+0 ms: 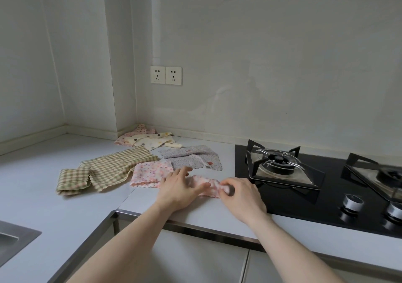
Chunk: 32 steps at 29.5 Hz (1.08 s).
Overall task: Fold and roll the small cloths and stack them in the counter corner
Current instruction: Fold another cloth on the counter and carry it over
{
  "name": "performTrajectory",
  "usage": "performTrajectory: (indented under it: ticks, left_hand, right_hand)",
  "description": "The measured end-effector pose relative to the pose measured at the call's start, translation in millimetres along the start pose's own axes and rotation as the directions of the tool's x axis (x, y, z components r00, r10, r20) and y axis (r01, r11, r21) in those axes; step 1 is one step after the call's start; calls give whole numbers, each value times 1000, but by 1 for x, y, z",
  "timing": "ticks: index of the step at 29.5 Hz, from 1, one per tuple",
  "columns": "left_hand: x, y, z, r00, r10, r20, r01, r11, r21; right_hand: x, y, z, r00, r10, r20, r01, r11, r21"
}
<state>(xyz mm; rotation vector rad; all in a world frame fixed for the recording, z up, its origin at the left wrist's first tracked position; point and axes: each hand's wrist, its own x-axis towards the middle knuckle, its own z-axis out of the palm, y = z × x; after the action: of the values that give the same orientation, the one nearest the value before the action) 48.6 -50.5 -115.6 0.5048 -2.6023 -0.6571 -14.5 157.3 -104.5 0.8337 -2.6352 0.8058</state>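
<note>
Rolling pink cloth (207, 186) w/ left hand (181, 188) & right hand (239, 192).

Pink cloth (205, 185): middle and right end hidden under both hands. Hob (326, 198) right burner (389, 176) cut by frame edge. Sink (13, 239) cut at left edge.

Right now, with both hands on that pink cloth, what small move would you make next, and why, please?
Probably keep rolling leftward: the right hand pinches the bunched end of the pink cloth, while the left hand presses the flatter part against the counter.
</note>
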Motion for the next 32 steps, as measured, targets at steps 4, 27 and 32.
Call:
performTrajectory:
  ticks: [4, 27, 32]
  left_hand:
    - [2, -4, 1, 1000, 13, 18, -14, 998, 62]
    - [-2, -8, -11, 990, 40, 134, -1, 960, -280]
    - [-2, -7, -8, 990, -17, 137, 73, 907, -415]
  right_hand:
    - [2, 2, 4, 999, -46, 24, 46, 999, 6]
    - [4, 20, 19, 993, -92, -68, 97, 993, 71]
    - [3, 23, 23, 996, -78, -41, 81, 994, 72]
